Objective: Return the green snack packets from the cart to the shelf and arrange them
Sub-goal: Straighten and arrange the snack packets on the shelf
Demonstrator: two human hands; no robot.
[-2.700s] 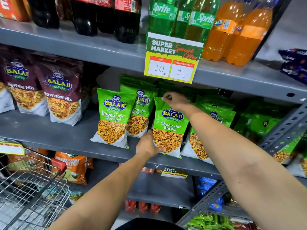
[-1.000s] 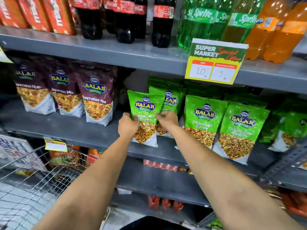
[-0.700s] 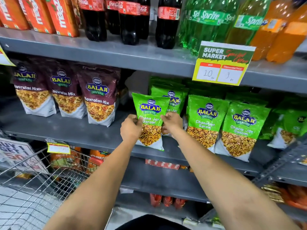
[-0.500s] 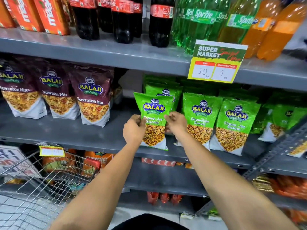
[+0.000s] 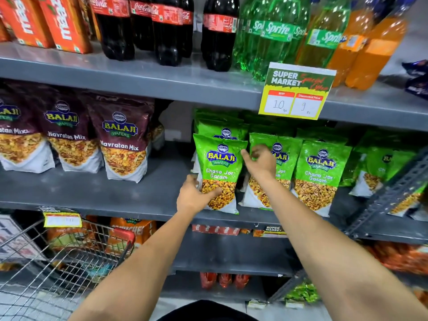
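A green Chana Jor Garam packet (image 5: pixel 220 163) stands upright at the front of the grey middle shelf (image 5: pixel 115 193). My left hand (image 5: pixel 193 198) grips its lower left corner. My right hand (image 5: pixel 260 161) hovers at the packet's upper right edge with its fingers loosely apart, in front of a second green packet (image 5: pixel 283 154). A third green packet (image 5: pixel 320 172) stands to the right, and more green packets (image 5: pixel 217 123) are stacked behind. The wire cart (image 5: pixel 58 269) is at the lower left.
Maroon Navratan Mix bags (image 5: pixel 120 140) stand on the same shelf to the left, with a bare gap between them and the green ones. Cola, Sprite and orange bottles fill the top shelf. A price sign (image 5: pixel 297 91) hangs from its edge. A slanted metal brace (image 5: pixel 389 195) crosses at right.
The front green packet has been shifted right, closer to its neighbours. My right hand has come off its side and risen to its top right corner; my left hand slid lower.
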